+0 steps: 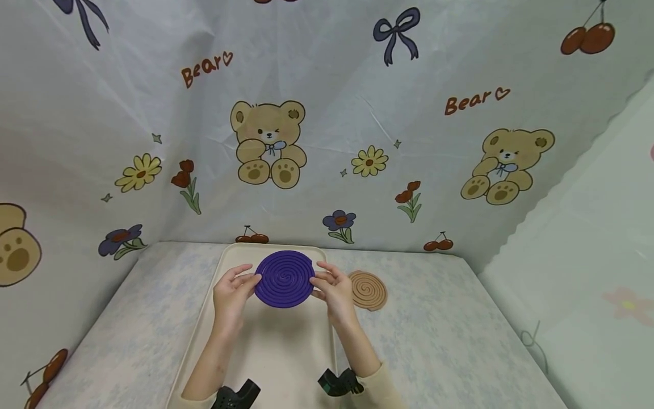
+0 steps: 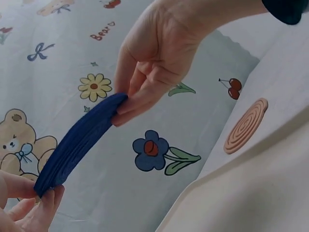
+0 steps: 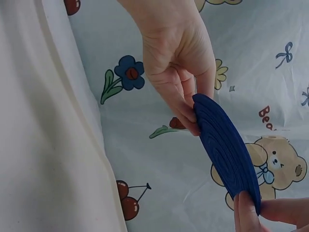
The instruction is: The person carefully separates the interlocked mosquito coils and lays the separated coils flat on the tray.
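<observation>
A round blue-purple coaster with a spiral pattern is held up over a cream tray. My left hand pinches its left edge between thumb and fingers. On the opposite edge, my right hand pinches it the same way. Both wrist views show the coaster tilted and nearly edge-on, raised off the tray. A tan coaster with the same spiral lies on the table to the right of the tray, just beyond my right hand.
The tray lies lengthwise on a pale mottled table. Behind it hangs a white cloth printed with bears, flowers and cherries. Dark camera mounts sit at both wrists. A thin cord loop hangs at the right.
</observation>
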`<state>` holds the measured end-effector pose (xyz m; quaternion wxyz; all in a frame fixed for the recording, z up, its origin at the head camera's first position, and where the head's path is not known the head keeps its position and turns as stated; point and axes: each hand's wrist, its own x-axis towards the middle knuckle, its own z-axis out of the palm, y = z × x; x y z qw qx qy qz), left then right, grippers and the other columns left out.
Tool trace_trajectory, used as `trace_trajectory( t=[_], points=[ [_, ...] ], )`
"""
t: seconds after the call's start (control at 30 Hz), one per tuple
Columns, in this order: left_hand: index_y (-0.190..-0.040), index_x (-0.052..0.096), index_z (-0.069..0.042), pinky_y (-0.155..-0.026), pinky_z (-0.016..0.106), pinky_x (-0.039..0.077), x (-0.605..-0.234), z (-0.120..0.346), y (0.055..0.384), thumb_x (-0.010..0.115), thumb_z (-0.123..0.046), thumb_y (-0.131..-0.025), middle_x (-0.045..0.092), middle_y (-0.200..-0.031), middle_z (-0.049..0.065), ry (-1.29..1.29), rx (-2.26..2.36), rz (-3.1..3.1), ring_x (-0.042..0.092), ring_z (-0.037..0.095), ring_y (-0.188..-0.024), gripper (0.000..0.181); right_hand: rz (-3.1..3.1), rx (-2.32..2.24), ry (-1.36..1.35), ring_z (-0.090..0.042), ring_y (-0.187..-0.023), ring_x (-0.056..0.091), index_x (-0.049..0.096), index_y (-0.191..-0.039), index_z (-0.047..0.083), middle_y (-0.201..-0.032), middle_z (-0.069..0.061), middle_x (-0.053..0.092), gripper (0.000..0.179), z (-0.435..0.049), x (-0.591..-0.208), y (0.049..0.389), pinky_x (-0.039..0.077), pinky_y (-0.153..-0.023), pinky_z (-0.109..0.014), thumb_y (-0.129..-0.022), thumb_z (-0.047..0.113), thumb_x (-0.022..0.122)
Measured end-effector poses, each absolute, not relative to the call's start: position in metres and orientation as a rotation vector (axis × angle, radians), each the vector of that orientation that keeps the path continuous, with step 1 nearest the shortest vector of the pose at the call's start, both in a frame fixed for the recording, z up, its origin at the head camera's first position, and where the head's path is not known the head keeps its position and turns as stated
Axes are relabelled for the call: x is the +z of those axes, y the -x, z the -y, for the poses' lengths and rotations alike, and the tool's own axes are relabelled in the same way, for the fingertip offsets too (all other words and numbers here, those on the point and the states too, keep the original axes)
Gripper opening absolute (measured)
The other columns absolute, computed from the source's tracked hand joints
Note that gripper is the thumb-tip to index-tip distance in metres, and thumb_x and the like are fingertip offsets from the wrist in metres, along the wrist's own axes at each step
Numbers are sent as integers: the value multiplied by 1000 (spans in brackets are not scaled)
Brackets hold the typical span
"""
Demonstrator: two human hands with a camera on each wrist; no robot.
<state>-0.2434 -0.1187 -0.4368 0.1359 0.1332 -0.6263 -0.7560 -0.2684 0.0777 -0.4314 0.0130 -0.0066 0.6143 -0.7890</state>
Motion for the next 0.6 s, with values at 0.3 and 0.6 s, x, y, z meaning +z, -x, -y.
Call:
trace_trajectory(
  t=[0.3,0.6],
  points=[
    [-118,64,-6,-70,15,55,-432,120,239,67,-5,-85,73,-92,7,-317,-1981,2051,65,-1,-69,32,-1898,-2509,3,-5,-68,68,50,-125,-10,-78,6,68,41,-84,-425,269,57,-61,-19,-85,-12,57],
    [-119,62,-3,-70,15,52,-431,117,239,64,-3,-88,68,-104,20,-232,-1967,2077,63,-1,-69,31,-1880,-2554,-1,-5,-63,65,53,-118,-10,-71,5,63,32,-85,-424,268,57,-59,-19,-86,-8,57]
  ],
)
